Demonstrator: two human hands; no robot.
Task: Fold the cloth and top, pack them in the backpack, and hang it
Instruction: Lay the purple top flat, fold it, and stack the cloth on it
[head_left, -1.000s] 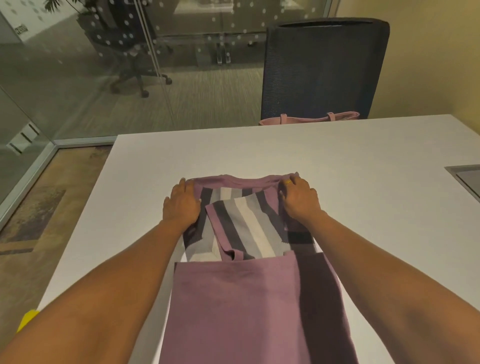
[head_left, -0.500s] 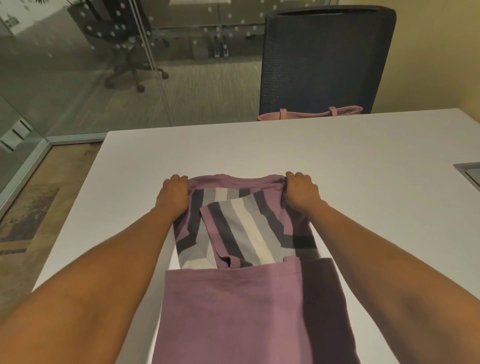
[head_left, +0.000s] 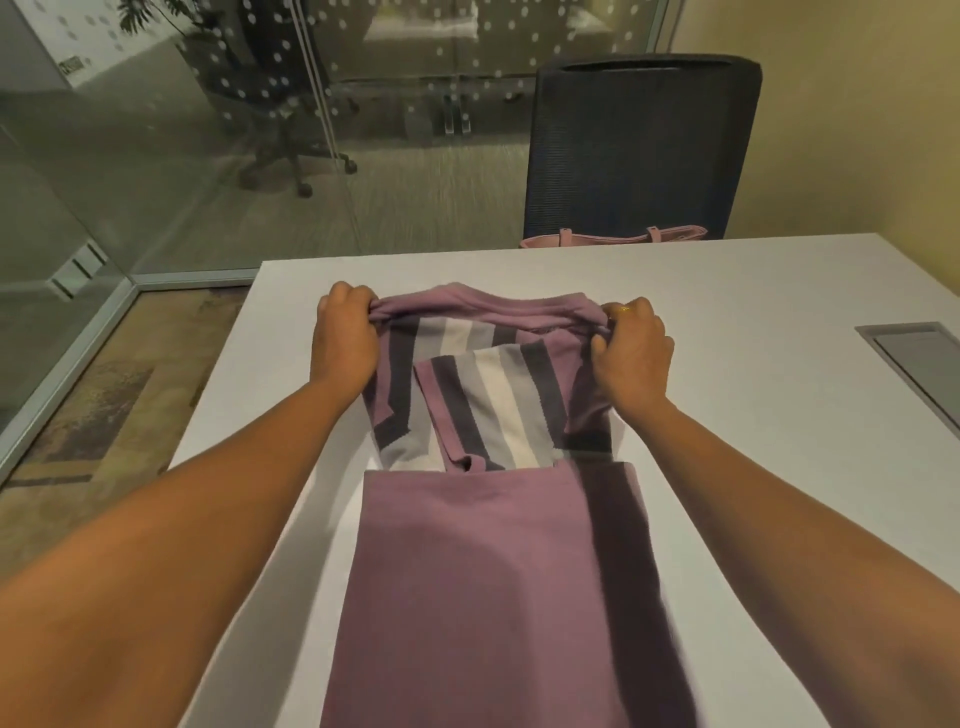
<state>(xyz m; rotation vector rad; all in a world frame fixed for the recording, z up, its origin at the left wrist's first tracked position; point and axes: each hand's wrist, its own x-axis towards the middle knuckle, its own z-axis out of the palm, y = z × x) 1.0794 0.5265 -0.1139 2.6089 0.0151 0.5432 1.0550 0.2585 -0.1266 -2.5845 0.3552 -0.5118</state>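
Two hands grip the far edge of a striped top (head_left: 498, 395), which lies on a white table (head_left: 753, 374).

Far left: a glass wall (head_left: 156, 171) with a dotted pattern, and a wheeled office chair (head_left: 283, 124) behind it.

Left of centre: the left hand (head_left: 345, 343), fingers curled round the top's left far corner. The mauve edge is bunched in its grasp and raised slightly off the table.

Centre: the top shows dark, grey and white stripes with mauve borders. A smaller striped flap is folded across its middle. Nearer the viewer, a plain mauve cloth (head_left: 483, 597) overlaps the top's near edge and runs to the bottom of the view. Whether it is joined to the top cannot be told.

Right of centre: the right hand (head_left: 631, 358), with a ring (head_left: 623, 309) on one finger, pinching the top's right far corner in the same manner. The hands are set well apart, with the full width of the top between them.

Beyond the table's far edge, on the right: a dark mesh-backed chair (head_left: 639, 150). The strapped upper edge of a pink bag (head_left: 613, 240) shows just above the tabletop.

Far right: a grey hatch (head_left: 919, 364) set into the table surface.
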